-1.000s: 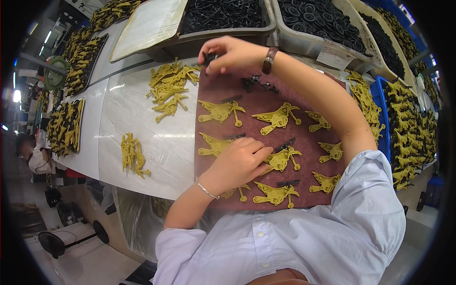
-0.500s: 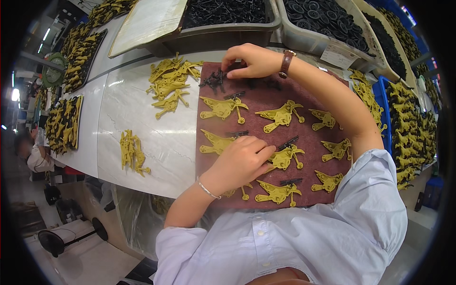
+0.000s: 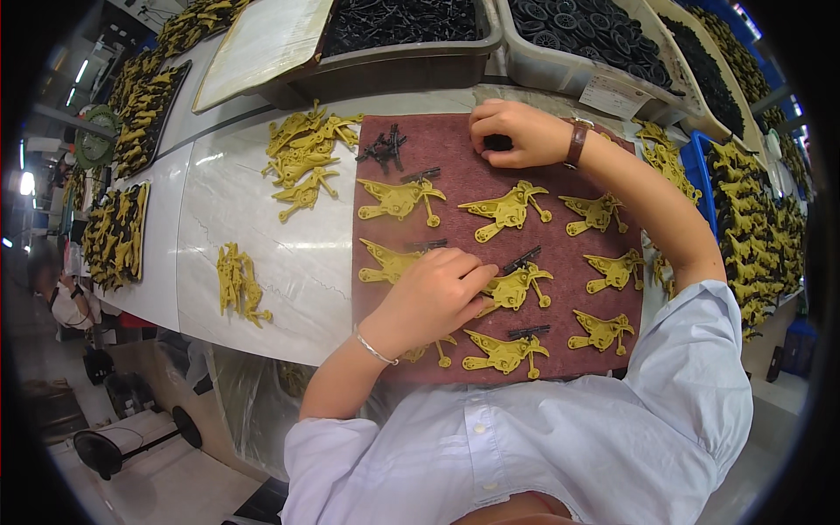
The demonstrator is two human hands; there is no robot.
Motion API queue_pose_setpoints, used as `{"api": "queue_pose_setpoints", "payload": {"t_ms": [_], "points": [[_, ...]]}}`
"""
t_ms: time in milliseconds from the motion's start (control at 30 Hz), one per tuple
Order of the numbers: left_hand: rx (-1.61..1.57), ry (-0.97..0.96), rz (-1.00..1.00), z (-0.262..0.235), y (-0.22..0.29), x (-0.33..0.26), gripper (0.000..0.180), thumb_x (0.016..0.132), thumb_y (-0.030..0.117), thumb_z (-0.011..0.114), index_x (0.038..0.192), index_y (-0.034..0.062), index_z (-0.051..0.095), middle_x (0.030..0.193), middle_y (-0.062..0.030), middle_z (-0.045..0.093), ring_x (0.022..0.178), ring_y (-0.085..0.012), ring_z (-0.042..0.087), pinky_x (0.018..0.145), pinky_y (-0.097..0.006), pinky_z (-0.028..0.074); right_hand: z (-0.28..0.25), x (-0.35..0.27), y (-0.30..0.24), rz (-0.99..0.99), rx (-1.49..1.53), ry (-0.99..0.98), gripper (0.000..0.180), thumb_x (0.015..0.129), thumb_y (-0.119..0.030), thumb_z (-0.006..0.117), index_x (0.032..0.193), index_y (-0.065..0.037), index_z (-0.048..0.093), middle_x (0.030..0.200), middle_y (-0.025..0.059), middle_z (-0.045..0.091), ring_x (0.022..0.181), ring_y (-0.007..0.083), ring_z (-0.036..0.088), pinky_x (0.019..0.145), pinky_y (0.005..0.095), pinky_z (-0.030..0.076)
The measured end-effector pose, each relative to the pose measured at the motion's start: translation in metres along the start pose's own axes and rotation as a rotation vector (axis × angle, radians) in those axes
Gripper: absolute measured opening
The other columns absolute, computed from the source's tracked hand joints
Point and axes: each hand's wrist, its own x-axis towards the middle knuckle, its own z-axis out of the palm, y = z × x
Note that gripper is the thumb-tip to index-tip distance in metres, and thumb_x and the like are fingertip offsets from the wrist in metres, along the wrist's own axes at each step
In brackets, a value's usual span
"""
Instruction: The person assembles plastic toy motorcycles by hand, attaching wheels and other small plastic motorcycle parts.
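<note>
My right hand (image 3: 522,134) is at the far edge of a reddish-brown cloth (image 3: 547,319), its fingers curled round black plastic parts (image 3: 497,142). Further left is a tangled cluster of similar black pieces (image 3: 382,149). Nearer to me, my left hand (image 3: 436,293) has bent fingers drawn together; its fingertips meet the left end of a yellow plastic part (image 3: 521,289), and whatever they pinch is hidden. Several yellow parts lie in rows on the cloth. Those in the left and middle columns mostly carry a short black bar (image 3: 522,260); the right-column parts (image 3: 614,270) show none.
Loose yellow parts form a heap (image 3: 302,157) and a smaller pile (image 3: 238,284) on the white tabletop (image 3: 262,206). Behind the cloth stand grey bins of black pieces (image 3: 402,59) and black wheels (image 3: 516,66). A blue tray (image 3: 700,171) is at right.
My right hand has moved right, from the left black cluster to the black pieces at the cloth's far middle. My left hand stays by the same yellow part. The view has shifted slightly.
</note>
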Motion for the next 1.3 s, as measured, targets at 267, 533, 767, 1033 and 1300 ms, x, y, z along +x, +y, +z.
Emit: {"api": "queue_pose_setpoints", "payload": {"t_ms": [267, 533, 767, 1033, 1300], "points": [[-0.017, 0.0, -0.007, 0.0, 0.0, 0.004, 0.037, 0.075, 0.018, 0.074, 0.108, 0.0045, 0.062, 0.093, -0.0094, 0.063, 0.086, -0.0279, 0.06, 0.077, -0.038, 0.049, -0.018, -0.017, 0.001, 0.035, 0.033, -0.016, 0.014, 0.077, -0.015, 0.066, 0.084, -0.003, 0.063, 0.087, 0.0104, 0.06, 0.087, 0.0288, 0.057, 0.079, 0.0388, 0.047], [-0.007, 0.064, -0.001, 0.002, -0.002, 0.002, 0.037, 0.074, 0.017, 0.075, 0.107, 0.0041, 0.063, 0.09, -0.0091, 0.065, 0.082, -0.0272, 0.061, 0.076, -0.038, 0.049, -0.076, 0.082, 0.017, 0.077, 0.268, 0.455, 0.02, 0.084, -0.022, 0.07, 0.095, -0.006, 0.065, 0.082, -0.0003, 0.062, 0.074, 0.0055, 0.057, 0.063, 0.0224, 0.049], [-0.033, 0.092, 0.019, 0.002, -0.005, 0.003, 0.037, 0.073, 0.016, 0.076, 0.105, 0.0029, 0.063, 0.085, -0.0084, 0.065, 0.078, -0.0271, 0.062, 0.073, -0.038, 0.05, -0.083, 0.168, 0.086, 0.864, -0.312, -0.153, 0.123, 0.058, -0.067, 0.078, 0.152, -0.014, 0.019, 0.146, 0.0278, 0.033, 0.133, 0.0372, 0.04, 0.106, 0.0494, 0.037], [-0.047, 0.093, 0.004, 0.002, -0.005, 0.004, 0.037, 0.072, 0.015, 0.076, 0.104, 0.0041, 0.063, 0.083, -0.0076, 0.064, 0.078, -0.0268, 0.061, 0.07, -0.038, 0.049, -0.09, 0.19, 0.035, 0.938, -0.188, -0.245, 0.12, 0.059, -0.062, 0.079, 0.153, -0.021, 0.014, 0.153, 0.0183, 0.026, 0.136, 0.0364, 0.035, 0.108, 0.0495, 0.036], [-0.052, 0.064, -0.008, 0.002, -0.007, 0.006, 0.037, 0.072, 0.015, 0.076, 0.106, 0.0047, 0.062, 0.085, -0.0082, 0.064, 0.08, -0.0274, 0.062, 0.072, -0.039, 0.05, -0.078, 0.186, 0.034, 0.918, -0.216, -0.007, 0.095, 0.066, -0.045, 0.078, 0.145, -0.019, 0.034, 0.149, 0.0198, 0.034, 0.136, 0.0391, 0.035, 0.107, 0.0568, 0.034]]}}
